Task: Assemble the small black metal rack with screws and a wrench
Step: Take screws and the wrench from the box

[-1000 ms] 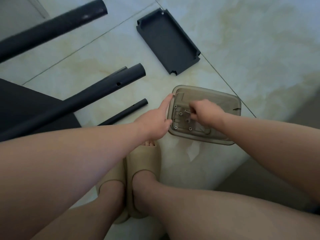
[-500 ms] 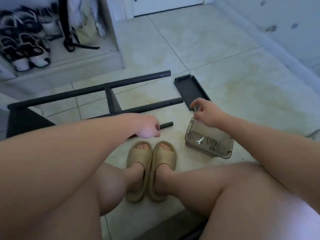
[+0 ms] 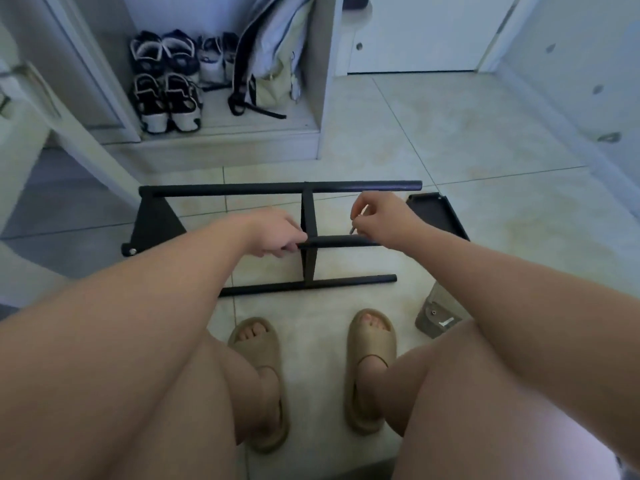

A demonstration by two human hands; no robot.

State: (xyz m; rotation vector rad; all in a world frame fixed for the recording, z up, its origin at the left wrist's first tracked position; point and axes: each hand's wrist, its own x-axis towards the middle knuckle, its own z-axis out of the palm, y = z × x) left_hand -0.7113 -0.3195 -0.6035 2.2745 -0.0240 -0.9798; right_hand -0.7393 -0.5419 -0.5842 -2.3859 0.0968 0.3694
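Note:
The black metal rack frame (image 3: 277,188) lies flat on the tiled floor, with long tubes joined by a flat cross bar (image 3: 307,216) and a triangular end plate (image 3: 152,223). My left hand (image 3: 277,233) grips a short black tube (image 3: 339,241) held across the cross bar. My right hand (image 3: 377,216) pinches a thin silver screw (image 3: 356,223) just above that tube's right part. A black tray panel (image 3: 436,213) lies to the right. The smoky plastic box (image 3: 440,313) holds a small wrench and screws, partly hidden by my right arm.
My feet in tan slides (image 3: 259,375) rest on the floor in front of the rack. A shoe cubby with sneakers (image 3: 166,84) and a bag (image 3: 273,64) stands behind it. A white door (image 3: 415,32) and wall lie at the back right.
My right hand lifted a screw out of the plastic box and carried it left over the rack. My left hand picked up the short tube and set it across the cross bar. The view tilted up.

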